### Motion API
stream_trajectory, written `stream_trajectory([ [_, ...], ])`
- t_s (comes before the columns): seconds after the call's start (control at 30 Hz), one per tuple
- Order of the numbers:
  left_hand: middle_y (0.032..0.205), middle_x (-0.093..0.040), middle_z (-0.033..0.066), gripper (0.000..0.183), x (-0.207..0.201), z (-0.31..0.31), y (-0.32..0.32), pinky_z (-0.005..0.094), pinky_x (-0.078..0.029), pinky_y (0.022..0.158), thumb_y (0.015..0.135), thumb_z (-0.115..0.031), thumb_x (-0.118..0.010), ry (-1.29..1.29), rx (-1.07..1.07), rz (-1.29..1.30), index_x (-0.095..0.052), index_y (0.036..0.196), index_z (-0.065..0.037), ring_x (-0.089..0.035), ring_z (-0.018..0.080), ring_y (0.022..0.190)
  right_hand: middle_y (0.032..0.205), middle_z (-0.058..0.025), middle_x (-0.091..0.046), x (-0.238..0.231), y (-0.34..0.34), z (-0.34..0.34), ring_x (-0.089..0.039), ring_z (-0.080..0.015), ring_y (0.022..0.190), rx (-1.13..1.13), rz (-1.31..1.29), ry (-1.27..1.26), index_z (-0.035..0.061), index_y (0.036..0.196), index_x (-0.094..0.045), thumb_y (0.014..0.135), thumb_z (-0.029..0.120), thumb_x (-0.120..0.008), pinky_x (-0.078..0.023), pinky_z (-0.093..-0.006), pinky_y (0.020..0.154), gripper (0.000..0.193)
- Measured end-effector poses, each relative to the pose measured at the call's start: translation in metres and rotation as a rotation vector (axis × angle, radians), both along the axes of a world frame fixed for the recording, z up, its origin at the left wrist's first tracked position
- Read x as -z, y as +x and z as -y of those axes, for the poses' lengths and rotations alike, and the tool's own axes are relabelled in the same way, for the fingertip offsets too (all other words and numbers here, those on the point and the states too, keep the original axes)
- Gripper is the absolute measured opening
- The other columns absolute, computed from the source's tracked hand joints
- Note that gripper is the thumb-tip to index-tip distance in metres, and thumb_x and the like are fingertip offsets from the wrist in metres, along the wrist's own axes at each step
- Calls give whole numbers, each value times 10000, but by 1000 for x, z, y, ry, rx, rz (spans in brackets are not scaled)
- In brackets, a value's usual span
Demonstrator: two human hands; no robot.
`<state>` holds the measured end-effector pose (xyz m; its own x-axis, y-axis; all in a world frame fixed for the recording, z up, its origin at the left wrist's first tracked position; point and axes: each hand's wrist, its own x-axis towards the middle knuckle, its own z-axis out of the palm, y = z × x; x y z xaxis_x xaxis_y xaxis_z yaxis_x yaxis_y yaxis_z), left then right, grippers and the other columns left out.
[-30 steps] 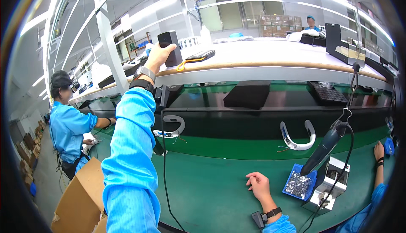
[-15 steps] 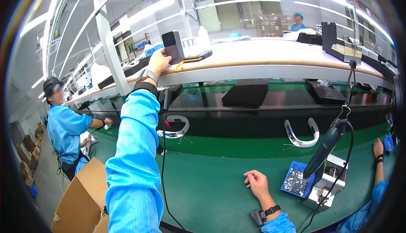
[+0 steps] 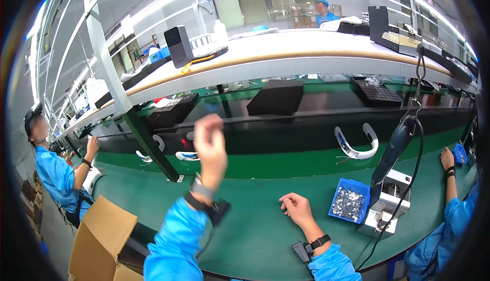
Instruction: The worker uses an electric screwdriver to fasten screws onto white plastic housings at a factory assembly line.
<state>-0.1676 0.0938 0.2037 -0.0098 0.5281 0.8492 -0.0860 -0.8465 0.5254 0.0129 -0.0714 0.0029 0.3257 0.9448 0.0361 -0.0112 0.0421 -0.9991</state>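
Observation:
My left hand [image 3: 210, 146] is raised above the green bench, in front of the dark conveyor strip. Motion smears its fingers, and whether they hold anything is unclear. On the upper shelf, apart from that hand, stands an upright grey-black box-shaped device [image 3: 178, 47], with a dark flat item and a yellow strap [image 3: 196, 62] beside it. My right hand [image 3: 297, 209] rests low over the bench, fingers loosely bent and partly apart, with nothing in it. To its right sits a blue bin [image 3: 351, 199] of small metal parts. A dark electric screwdriver [image 3: 393, 151] hangs above, next to a metal fixture [image 3: 390, 207].
White U-shaped parts [image 3: 360, 153] lie along the conveyor. A green post [image 3: 153, 146] stands at left, an open cardboard box [image 3: 99, 240] below it. Co-workers stand at left [image 3: 56, 174] and right [image 3: 454, 220]. Black foam [image 3: 275, 97] lies under the shelf [image 3: 306, 66].
My left hand has come away from the grey-black device on the shelf, back and down over the bench. The device stays on the shelf. My right hand stays low over the bench. The view has shifted.

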Motion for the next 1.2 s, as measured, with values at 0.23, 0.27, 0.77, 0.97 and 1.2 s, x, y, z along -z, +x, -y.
stream_trajectory([
  [0.23,860,-655,64,364,131,76,54,251,-535,720,961,-9,-490,-649,573,-148,-482,1325,-8,-627,109,761,734,-38,-661,-3,-8,2,-611,-88,631,6,-14,15,18,862,-664,950,122,-561,-497,-238,538,170],
  [0.27,860,-656,71,387,138,70,58,258,-538,727,953,-4,-496,-650,574,-164,-472,1339,-10,-628,116,761,733,-42,-663,0,-7,2,-608,-89,619,-7,-48,29,20,839,-654,950,133,-567,-490,-242,535,181],
  [0.77,802,-676,55,278,205,50,85,224,-502,658,908,16,-474,-792,594,-429,-628,1138,-1,-598,86,693,795,-89,-685,-78,18,94,-661,-177,688,227,477,85,32,853,-707,850,127,-712,-514,-298,626,95],
  [0.97,794,-678,65,285,206,51,83,243,-518,677,896,25,-459,-768,614,-426,-641,1113,-1,-618,101,715,931,-165,-683,-62,80,113,-661,-371,878,528,1049,-249,69,986,-704,784,104,-705,-530,-451,782,205],
  [1.2,780,-684,53,272,200,49,71,249,-516,672,901,-3,-465,-766,554,-456,-654,1097,-16,-625,102,704,923,-130,-690,-59,91,96,-676,-330,885,408,1075,-534,72,922,-702,685,153,-788,-534,-415,767,264],
])
